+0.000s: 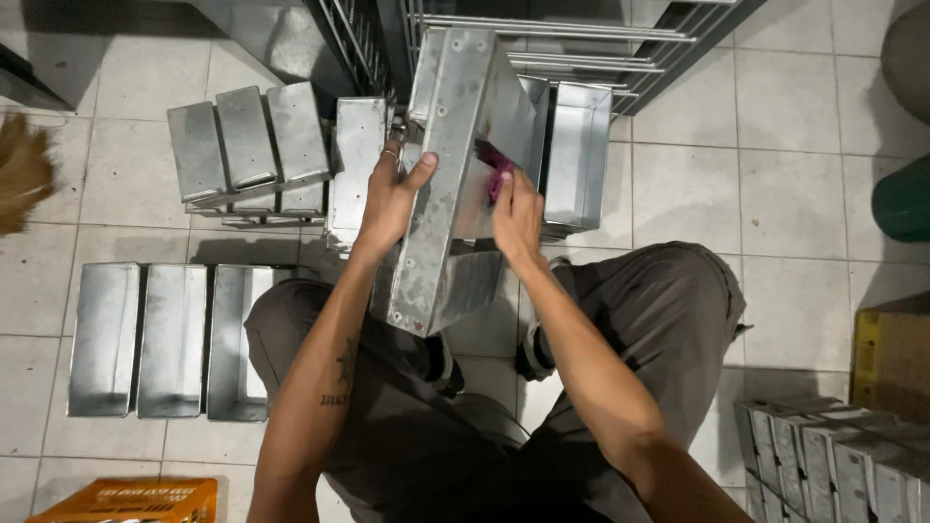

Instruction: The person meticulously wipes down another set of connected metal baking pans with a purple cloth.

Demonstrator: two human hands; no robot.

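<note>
Tiled floor (pixel 794 194): strapped tin sets (pixel 155 339) are being kept at left; one tin set (pixel 455 184) is being gripped by the left hand (pixel 392 199), fingers wrapped, and wiped inside with a pink cloth (pixel 499 174) pinched by the right hand (pixel 516 218); more tins (pixel 833 455) are being stacked at right; wiped count cannot be told

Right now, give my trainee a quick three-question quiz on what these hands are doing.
1. True or false: the left hand holds the metal tin by its edge.
2. What does the right hand press on the tin: A) pink cloth, B) brush, C) nothing?
3. What colour is the crate at bottom left?

Key: 1 true; 2 A; 3 orange.
</note>
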